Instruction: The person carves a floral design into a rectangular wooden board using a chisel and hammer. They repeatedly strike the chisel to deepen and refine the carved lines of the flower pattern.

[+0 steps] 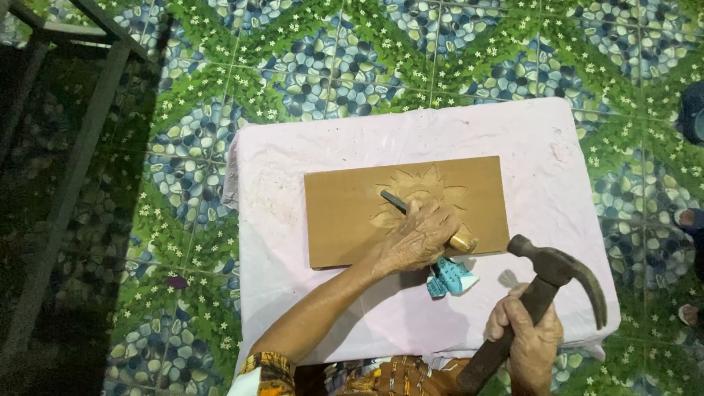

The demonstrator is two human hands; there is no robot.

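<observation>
Down by the camera, the right hand (529, 339) is gripping a hammer (539, 299) tight by its handle, with the head lifted up beside the board (345, 220). Across from it, the left hand (418, 236) is reaching over the board, its grip closed round a chisel (402, 206). That tool is leaning, and its tip is touching a sun shape cut in the wood. Under it all, the board is lying flat on a pink cloth (293, 293) covering the surface. Just below the left hand, a small blue thing (449, 279) is lying.
</observation>
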